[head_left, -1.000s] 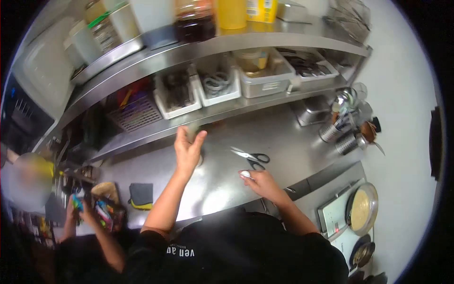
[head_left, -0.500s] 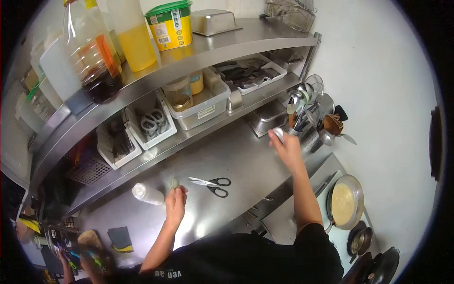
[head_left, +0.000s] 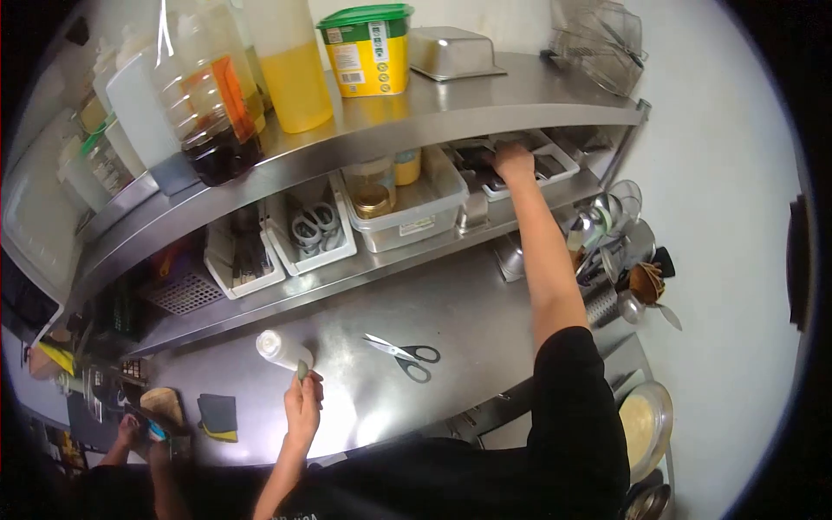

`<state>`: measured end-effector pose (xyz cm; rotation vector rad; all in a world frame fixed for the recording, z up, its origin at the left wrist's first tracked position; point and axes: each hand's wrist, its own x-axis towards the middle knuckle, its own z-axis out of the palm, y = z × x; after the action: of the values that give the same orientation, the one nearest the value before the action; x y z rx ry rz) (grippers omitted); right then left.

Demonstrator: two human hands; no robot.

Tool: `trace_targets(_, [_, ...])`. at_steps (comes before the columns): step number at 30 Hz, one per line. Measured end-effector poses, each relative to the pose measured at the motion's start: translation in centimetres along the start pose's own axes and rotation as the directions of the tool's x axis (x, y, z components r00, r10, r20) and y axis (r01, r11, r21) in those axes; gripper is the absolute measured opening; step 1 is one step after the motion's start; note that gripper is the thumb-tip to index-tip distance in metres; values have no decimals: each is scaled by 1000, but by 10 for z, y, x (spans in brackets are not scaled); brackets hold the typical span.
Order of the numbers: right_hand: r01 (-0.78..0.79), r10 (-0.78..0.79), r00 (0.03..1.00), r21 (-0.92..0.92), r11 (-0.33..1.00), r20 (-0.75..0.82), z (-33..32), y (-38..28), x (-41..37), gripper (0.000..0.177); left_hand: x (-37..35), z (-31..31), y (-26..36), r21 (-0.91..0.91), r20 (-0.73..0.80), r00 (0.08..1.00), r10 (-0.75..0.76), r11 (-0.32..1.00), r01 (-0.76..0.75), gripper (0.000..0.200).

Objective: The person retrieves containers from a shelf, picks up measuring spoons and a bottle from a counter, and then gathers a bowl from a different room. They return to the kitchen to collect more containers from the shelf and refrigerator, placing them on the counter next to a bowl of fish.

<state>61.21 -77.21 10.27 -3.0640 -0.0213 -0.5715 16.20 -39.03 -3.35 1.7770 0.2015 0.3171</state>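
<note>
Stainless-steel worktop (head_left: 472, 303) runs beneath two metal shelves, with a pale wall to the right. Your left hand (head_left: 303, 406) is above the near part of the worktop, thumb and fingers closed on a small greenish item (head_left: 302, 371); its exact kind is not clear. That item overlaps the lower end of a white bottle (head_left: 282, 348) in view; contact cannot be determined. Right of the bottle, black-handled scissors (head_left: 402, 352) lie on the steel with blades slightly apart, pointing toward the shelves. A dark cloth (head_left: 217, 411) with a yellow edge lies to the left. Your right arm extends to the lower shelf (head_left: 381, 270), where your right hand (head_left: 513, 163) is in a white tray (head_left: 548, 180) among dark utensils (head_left: 551, 165). Fingertips are hidden there, so you cannot tell whether they grip anything. Left of that tray: a clear tub (head_left: 416, 227) holding jars, then a white bin (head_left: 322, 261) of grey-handled scissors (head_left: 307, 232). Overhead, the upper shelf (head_left: 485, 97) carries bottles, a yellow tub (head_left: 368, 65) with a green lid, and an upside-down metal pan (head_left: 452, 54). Lower right, a clear bowl (head_left: 666, 420) contains something pale yellow. Far left, another person's hands (head_left: 130, 431) are beside a blue item (head_left: 157, 431).
</note>
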Motion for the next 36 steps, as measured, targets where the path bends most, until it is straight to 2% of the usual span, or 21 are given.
trace_targets(1, [-45, 48, 998, -65, 997, 41, 18, 3, 13, 50, -4, -1, -2, 15, 5, 1000, -20, 1000, 20, 38])
trace_targets(4, [-148, 151, 983, -38, 988, 106, 33, 7, 32, 36, -11, -5, -2, 69, -26, 999, -42, 997, 43, 37])
trace_targets(5, [-139, 141, 984, -34, 990, 106, 51, 17, 47, 36, -14, -9, -7, 70, -36, 997, -64, 995, 67, 37])
trace_targets(7, [-121, 121, 993, 2, 993, -12, 87, 51, 75, 29, -16, -13, -9, 73, -48, 994, -93, 993, 97, 37])
trace_targets(9, [66, -84, 971, -84, 994, -225, 83, 92, 78, 28, -16, -17, -6, 102, -67, 997, -45, 993, 52, 43])
trace_targets(10, [-232, 252, 964, 731, 641, 85, 99, 120, 109, 28, -16, -19, -8, 102, -66, 997, -48, 993, 55, 43])
trace_targets(11, [-224, 382, 908, 969, 101, 170, 27, 98, 48, 23, -15, -22, -12, 88, -79, 996, -42, 995, 49, 42])
trace_targets(12, [-294, 340, 873, 934, -203, 349, 19, 116, 41, 20, -14, -24, -14, 71, -91, 995, -34, 997, 41, 42])
trace_targets(13, [-223, 250, 925, 942, -252, 286, -17, 102, -6, 14, -13, -25, -14, 67, -84, 996, -34, 997, 40, 42])
trace_targets(15, [-216, 230, 913, 876, -432, 338, -42, 73, -70, 8, -10, -24, -14, 33, -106, 990, -87, 995, 91, 34])
trace_targets(16, [-220, 91, 950, 850, -479, 298, -23, 82, -90, 7, -8, -22, -13, 24, -101, 991, -85, 996, 88, 34])
trace_targets(17, [-208, 68, 955, 814, -542, 289, -13, 77, -113, 11, -5, -20, -10, 29, -72, 995, -62, 998, 64, 34])
trace_targets(19, [-222, -7, 966, 815, -536, 258, -6, 65, -158, 34, 0, -15, -6, 34, -28, 999, -39, 999, 40, 34])
trace_targets(22, [-176, -11, 980, 832, -526, 201, -11, 42, -204, 52, 7, -5, -2, 30, 26, 999, -25, 999, 25, 34])
trace_targets(28, [-106, -31, 993, 759, -643, 113, -30, 47, -225, 53, 11, 19, 4, 5, 131, 990, 53, 999, -54, 33])
trace_targets(29, [-108, 15, 989, 795, -596, 146, -33, 52, -220, 48, 10, 21, 5, 23, 158, 986, 50, 998, -55, 32])
trace_targets(32, [-143, 44, 978, 801, -581, 205, -32, 61, -205, 41, 5, 22, 0, 20, 155, 988, 2, 1000, -5, 27])
trace_targets(33, [-133, 75, 973, 798, -588, 217, -31, 56, -206, 37, 6, 23, 0, 53, 161, 987, 28, 998, -37, 25])
trace_targets(34, [-126, 43, 978, 750, -649, 202, -27, 52, -209, 37, 2, 20, 1, 91, 150, 988, 44, 994, -58, 22])
trace_targets(35, [-184, 41, 958, 720, -669, 283, -37, 41, -215, 37, -2, 16, 6, 155, 131, 990, 55, 985, -75, 21])
trace_targets(36, [-248, 15, 928, 648, -721, 371, -11, 47, -212, 35, -3, 14, 12, 224, 109, 992, 63, 971, -86, 19])
